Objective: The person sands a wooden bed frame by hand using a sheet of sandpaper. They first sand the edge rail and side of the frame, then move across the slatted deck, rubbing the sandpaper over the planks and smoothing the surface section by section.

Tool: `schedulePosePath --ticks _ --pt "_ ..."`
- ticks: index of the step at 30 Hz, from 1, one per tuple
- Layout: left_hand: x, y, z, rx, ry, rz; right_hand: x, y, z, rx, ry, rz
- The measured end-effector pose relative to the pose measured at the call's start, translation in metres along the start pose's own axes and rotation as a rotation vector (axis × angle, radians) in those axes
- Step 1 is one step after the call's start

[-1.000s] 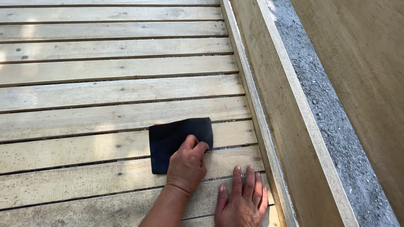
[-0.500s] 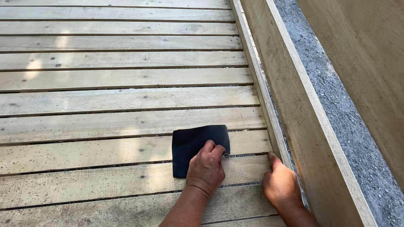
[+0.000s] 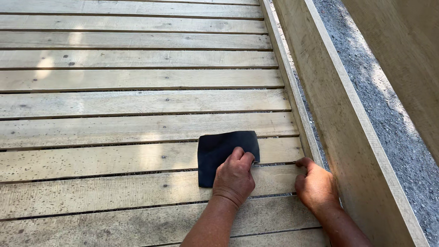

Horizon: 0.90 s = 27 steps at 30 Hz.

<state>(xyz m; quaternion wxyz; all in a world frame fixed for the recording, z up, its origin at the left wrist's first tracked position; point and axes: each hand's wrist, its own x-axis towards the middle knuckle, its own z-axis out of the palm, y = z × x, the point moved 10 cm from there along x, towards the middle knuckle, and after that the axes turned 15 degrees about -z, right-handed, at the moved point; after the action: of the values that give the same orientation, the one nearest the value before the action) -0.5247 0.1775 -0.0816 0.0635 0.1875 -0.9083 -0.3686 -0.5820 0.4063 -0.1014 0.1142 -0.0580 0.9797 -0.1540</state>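
The dark sheet (image 3: 222, 153) was a thin, roughly square piece of matte black material, most likely abrasive paper, with slightly curled edges and a faint crease near its left side. It lay flat on the wooden deck (image 3: 114, 132), spanning one plank and overlapping the gap to the next plank nearer the camera, close to the deck's right end.

The left hand (image 3: 234, 177) rested on the near right part of the sheet, knuckles up and fingers curled, pressing the sheet down onto the boards. Whether the fingertips also pinched the sheet's edge could not be determined. The right hand (image 3: 315, 185) lay just right of the sheet, apart from it, holding nothing. Its fingers were loosely bent and held together, with the fingertips touching the plank where the plank met the narrow edge strip (image 3: 292, 96).

The deck consisted of pale, weathered planks running left to right, marked with dark specks, visible screw heads and thin gaps between boards. Patches of sunlight fell on the far left planks.

To the right of the edge strip, a tall wooden side board (image 3: 338, 119) ran from near to far. Beyond it, a band of grey gravel (image 3: 379, 105) lay between that board and another wooden panel (image 3: 407, 41) at the far right.
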Motion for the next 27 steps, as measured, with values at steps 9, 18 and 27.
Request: schedulePosePath --ticks 9,18,27 --pt "0.001 0.001 0.002 0.039 -0.032 -0.027 -0.006 0.019 0.048 0.685 -0.191 0.182" --pt "0.002 0.001 0.005 0.051 -0.03 -0.028 -0.001 0.009 0.01 0.124 0.008 0.014" --pt "0.002 0.0 0.006 0.025 -0.03 -0.026 -0.012 -0.019 -0.001 -0.018 -0.052 0.011"
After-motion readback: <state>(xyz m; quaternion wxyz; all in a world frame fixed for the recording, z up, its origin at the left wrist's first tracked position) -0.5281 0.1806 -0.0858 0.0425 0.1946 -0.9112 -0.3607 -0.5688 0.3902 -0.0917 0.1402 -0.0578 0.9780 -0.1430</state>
